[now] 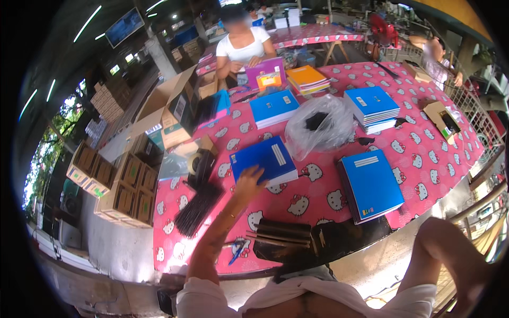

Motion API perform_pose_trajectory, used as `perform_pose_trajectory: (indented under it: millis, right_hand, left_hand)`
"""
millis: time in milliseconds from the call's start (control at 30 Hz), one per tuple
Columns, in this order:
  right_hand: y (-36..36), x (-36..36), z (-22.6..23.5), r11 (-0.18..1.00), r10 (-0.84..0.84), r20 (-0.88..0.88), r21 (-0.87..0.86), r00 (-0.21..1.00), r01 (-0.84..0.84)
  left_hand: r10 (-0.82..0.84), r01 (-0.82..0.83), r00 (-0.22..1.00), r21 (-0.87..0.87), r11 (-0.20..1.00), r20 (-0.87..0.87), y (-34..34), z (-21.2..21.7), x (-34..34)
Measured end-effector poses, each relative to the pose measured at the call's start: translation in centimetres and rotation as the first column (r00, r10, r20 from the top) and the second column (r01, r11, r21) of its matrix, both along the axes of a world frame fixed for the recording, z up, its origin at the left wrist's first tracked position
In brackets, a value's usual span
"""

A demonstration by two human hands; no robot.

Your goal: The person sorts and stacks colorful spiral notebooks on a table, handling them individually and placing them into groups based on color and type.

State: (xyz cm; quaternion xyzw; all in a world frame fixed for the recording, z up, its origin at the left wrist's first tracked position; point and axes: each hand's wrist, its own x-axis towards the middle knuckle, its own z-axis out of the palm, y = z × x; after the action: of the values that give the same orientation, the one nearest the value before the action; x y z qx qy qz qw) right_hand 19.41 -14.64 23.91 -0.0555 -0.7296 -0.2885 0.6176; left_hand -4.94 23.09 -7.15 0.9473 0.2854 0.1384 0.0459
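And the left hand (250,180) is on the dark blue notebooks (260,157), fingers touching the cover (gripping or resting, I can't tell)! Right hand's out of sight, grip unknown.

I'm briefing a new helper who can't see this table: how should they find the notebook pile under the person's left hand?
Start at the big pink-patterned table. In its near half, to the left of the clear plastic bag, the left hand touches the notebook pile. Its top cover is a deeper blue than the brighter blue piles around it.
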Motion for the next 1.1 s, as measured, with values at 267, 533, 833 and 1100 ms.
perform_pose_trajectory:
  millis: [267,533,833,1100]
  right_hand:
    - [3.1,-2.9,-14.6,0.789,-0.341,-0.62,-0.597,0.707,-0.142]
    - [9.1,-10.1,-30.0,-0.106,-0.428,0.136,-0.989,0.894,0.1]
    - [7.7,-5.3,-27.2,0.252,-0.723,-0.127,-0.964,0.679,0.088]
    - [2.2,-9.0,-33.7,0.198,-0.575,-0.498,-0.855,0.649,-0.48]
  left_hand:
    - [-0.074,0.07,0.992,0.049,0.996,0.1,2.4,-6.2,-0.1]
    - [0.029,-0.01,0.992,-0.15,0.989,0.124,3.0,-2.5,-0.2]
    - [-0.419,0.339,0.859,0.287,0.896,0.295,-8.3,19.9,-0.5]
    - [-0.611,0.576,0.751,0.203,0.792,0.252,-15.4,18.5,-2.7]
